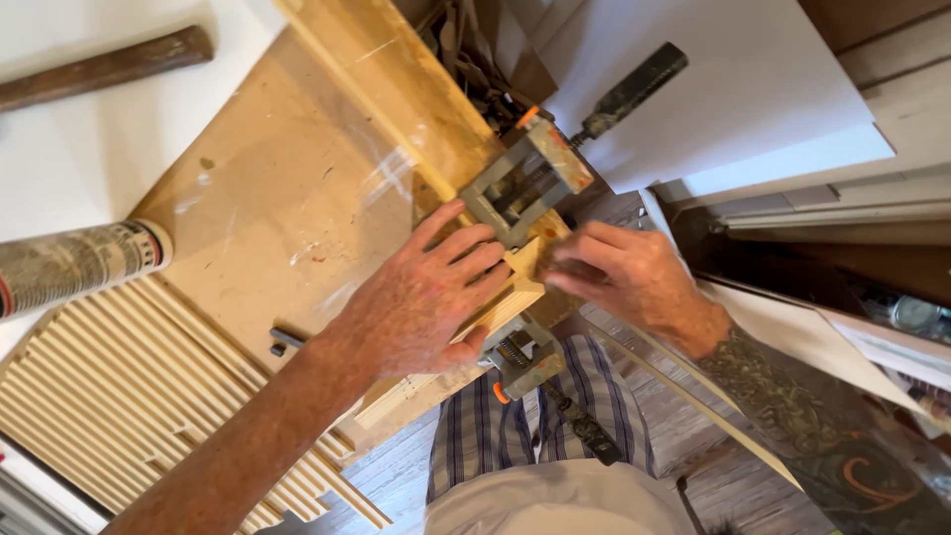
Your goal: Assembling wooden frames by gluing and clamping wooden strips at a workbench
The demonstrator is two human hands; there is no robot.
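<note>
— What do we have closest to us?

— Our plaid shorts (485, 426) and the plank floor (684, 436) below the bench edge. Just above, the lower grey clamp (523, 363) with orange tips hangs off the edge, its dark handle pointing down toward us.

— And the hands?

— Our left hand (426, 297) lies flat, fingers spread, pressing on the pale wood block (515, 292). Our right hand (619, 272) pinches the block's right end, fingers curled shut on it. The block sits at the bench edge between the two clamps.

— Any labelled things?

— At the left, a cylindrical tube (74, 263) with a grey printed wrapper and a red band lies on its side, above the ribbed slat panel (129, 396).

— Farther off?

— The upper clamp (525, 178) bites the tan board (287, 188), which lies bare to the left. Beyond it we see white sheets (733, 89) and a wooden handle (104, 67) at the top left.
</note>
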